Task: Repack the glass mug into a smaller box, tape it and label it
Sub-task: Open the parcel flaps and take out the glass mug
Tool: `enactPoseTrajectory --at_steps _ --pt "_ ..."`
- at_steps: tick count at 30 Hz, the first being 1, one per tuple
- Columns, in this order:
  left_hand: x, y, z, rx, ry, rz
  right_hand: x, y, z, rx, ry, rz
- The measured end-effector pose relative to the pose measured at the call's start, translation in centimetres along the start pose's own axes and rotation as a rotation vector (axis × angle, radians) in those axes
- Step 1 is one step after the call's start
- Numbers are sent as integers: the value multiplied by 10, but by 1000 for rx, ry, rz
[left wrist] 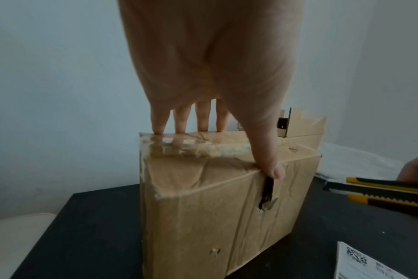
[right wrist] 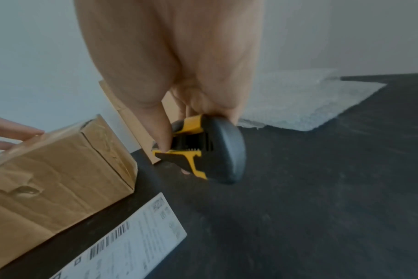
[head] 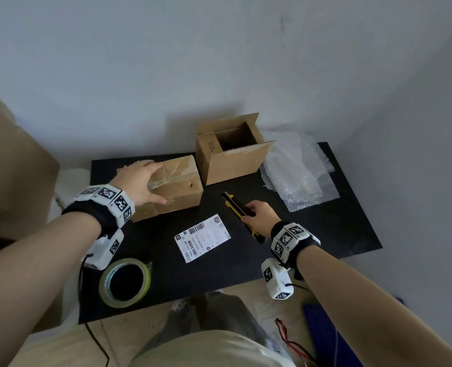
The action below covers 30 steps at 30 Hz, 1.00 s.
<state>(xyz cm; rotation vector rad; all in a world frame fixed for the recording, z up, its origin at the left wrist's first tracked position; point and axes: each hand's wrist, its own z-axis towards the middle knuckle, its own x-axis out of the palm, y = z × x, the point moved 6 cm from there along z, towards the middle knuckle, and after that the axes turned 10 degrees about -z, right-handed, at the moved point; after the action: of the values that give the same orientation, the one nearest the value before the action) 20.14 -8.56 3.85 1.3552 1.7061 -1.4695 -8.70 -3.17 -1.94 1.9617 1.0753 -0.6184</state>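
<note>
A dented brown box sealed with clear tape lies at the left of the black table. My left hand presses on its top with straight fingers at the far edge and the thumb at the near edge. My right hand grips a yellow and black utility knife just right of that box, with the tip pointing away from me. A smaller cardboard box stands open behind them. A white shipping label lies flat in front. No mug is visible.
A roll of clear tape lies near the table's front left edge. Sheets of bubble wrap are spread at the back right. A large cardboard carton stands to the left, off the table. Walls close in behind and at the right.
</note>
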Motion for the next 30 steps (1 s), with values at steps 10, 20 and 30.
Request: enactPoseTrajectory --at_steps 10,20,30 --pt "14 -1 -17 100 -45 2 39 -24 13 78 83 116" --pt "22 -8 -25 147 -57 23 48 -36 19 103 72 26" --pt "20 -4 -41 193 -52 43 19 31 6 -90 3 -57"
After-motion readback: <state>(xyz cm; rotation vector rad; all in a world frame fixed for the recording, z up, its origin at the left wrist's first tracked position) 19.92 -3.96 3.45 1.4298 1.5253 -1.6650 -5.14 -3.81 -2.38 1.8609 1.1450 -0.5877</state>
